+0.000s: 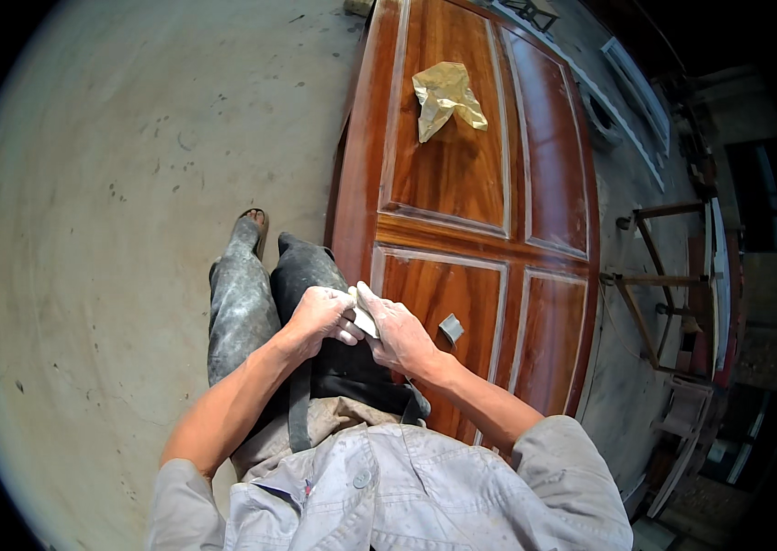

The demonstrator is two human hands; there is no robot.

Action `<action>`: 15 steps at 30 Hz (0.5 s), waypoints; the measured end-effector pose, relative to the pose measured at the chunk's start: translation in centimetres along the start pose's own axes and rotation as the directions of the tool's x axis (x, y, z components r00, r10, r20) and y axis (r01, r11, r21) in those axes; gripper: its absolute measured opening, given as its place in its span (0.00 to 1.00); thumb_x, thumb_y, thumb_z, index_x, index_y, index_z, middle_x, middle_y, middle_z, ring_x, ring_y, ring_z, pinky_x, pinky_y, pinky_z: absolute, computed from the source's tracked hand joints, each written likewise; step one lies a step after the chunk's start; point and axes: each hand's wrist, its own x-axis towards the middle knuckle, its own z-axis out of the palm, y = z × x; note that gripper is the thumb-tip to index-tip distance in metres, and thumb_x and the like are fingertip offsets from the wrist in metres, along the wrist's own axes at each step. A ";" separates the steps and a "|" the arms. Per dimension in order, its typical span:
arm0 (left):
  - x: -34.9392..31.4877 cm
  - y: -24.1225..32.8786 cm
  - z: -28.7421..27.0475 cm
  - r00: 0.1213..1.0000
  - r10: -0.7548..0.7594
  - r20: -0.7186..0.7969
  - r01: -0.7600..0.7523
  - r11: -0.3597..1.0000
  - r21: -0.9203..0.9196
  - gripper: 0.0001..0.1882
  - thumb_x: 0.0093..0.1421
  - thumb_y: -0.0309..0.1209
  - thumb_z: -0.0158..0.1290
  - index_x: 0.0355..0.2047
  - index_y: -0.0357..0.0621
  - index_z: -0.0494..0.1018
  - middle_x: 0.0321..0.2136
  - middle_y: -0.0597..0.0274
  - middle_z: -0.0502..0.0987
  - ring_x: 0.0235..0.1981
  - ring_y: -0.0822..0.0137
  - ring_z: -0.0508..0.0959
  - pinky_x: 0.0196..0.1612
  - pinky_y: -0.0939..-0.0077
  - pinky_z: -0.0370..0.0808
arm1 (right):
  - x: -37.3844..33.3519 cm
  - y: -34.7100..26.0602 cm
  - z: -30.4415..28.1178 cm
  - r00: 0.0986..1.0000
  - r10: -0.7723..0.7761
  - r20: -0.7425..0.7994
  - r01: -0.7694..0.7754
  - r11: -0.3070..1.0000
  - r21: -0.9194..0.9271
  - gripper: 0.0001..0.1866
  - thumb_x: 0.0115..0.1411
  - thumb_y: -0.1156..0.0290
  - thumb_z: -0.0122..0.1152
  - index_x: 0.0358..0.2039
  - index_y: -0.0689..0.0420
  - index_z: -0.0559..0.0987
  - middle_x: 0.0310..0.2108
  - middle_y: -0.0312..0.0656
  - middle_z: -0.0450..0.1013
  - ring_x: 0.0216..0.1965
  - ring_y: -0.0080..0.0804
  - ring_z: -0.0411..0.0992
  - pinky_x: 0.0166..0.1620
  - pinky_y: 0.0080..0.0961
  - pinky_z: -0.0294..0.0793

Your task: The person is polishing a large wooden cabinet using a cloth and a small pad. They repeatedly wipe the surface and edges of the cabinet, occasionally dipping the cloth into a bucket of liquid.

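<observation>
In front of my body, both hands meet over a small pale folded piece (365, 320) that looks like sandpaper. My left hand (320, 314) pinches its left side with curled fingers. On the other side my right hand (398, 329) grips it, thumb pointing up along it. White dust coats the fingers. Beside my right hand lies a glossy brown wooden panelled door (444, 234), with whitish dust along its panel mouldings. A small grey folded piece (450, 328) rests on the near panel. A crumpled yellow-gold sheet (448, 96) lies on the far panel.
Concrete floor (131, 275) stretches to my left, marked with dark spots. Right of the door stand wooden trestle frames (659, 280). A tyre-like dark ring (600, 119) and a pale frame (638, 87) are at the far right. My legs (246, 285) are alongside the door's left edge.
</observation>
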 end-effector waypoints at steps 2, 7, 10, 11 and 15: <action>0.0 1.3 -2.1 0.966 0.254 -0.052 -0.222 0.914 0.339 0.14 0.73 0.31 0.51 0.42 0.30 0.79 0.35 0.50 0.85 0.29 0.61 0.85 0.32 0.70 0.84 | 1.2 2.5 0.1 0.990 -0.040 -0.134 0.055 0.993 0.108 0.41 0.57 0.81 0.60 0.71 0.68 0.60 0.60 0.65 0.72 0.61 0.61 0.71 0.65 0.44 0.71; -2.0 4.4 -11.3 0.411 0.878 0.245 -0.227 -0.162 0.960 0.13 0.67 0.28 0.54 0.47 0.36 0.81 0.41 0.47 0.83 0.50 0.47 0.80 0.57 0.54 0.73 | 1.2 14.1 -0.7 0.848 -0.067 -0.525 0.101 0.994 0.037 0.30 0.60 0.83 0.58 0.64 0.55 0.76 0.63 0.56 0.74 0.66 0.54 0.68 0.69 0.45 0.66; -0.7 1.4 -13.9 0.363 0.932 0.011 -0.167 0.053 0.984 0.12 0.65 0.30 0.56 0.44 0.42 0.83 0.41 0.52 0.85 0.51 0.52 0.80 0.56 0.54 0.73 | 2.0 16.3 -1.1 0.818 -0.107 -0.566 0.051 0.992 -0.113 0.31 0.58 0.81 0.59 0.63 0.52 0.77 0.61 0.50 0.76 0.72 0.50 0.63 0.75 0.49 0.57; -0.4 1.5 -13.5 0.421 0.907 -0.009 -0.114 0.063 0.991 0.12 0.64 0.31 0.56 0.44 0.42 0.84 0.41 0.53 0.85 0.50 0.52 0.80 0.56 0.54 0.73 | 2.7 16.4 -0.7 0.812 -0.158 -0.562 0.079 0.984 -0.161 0.31 0.57 0.81 0.59 0.63 0.51 0.78 0.61 0.48 0.76 0.73 0.49 0.62 0.76 0.51 0.54; 0.7 2.8 -12.6 0.495 0.863 -0.105 0.003 0.120 0.993 0.13 0.65 0.35 0.55 0.41 0.42 0.85 0.41 0.55 0.85 0.48 0.52 0.81 0.53 0.55 0.75 | 4.0 17.0 -0.3 0.852 -0.199 -0.485 0.083 0.965 -0.250 0.31 0.56 0.79 0.60 0.62 0.47 0.79 0.56 0.43 0.80 0.76 0.47 0.55 0.80 0.53 0.42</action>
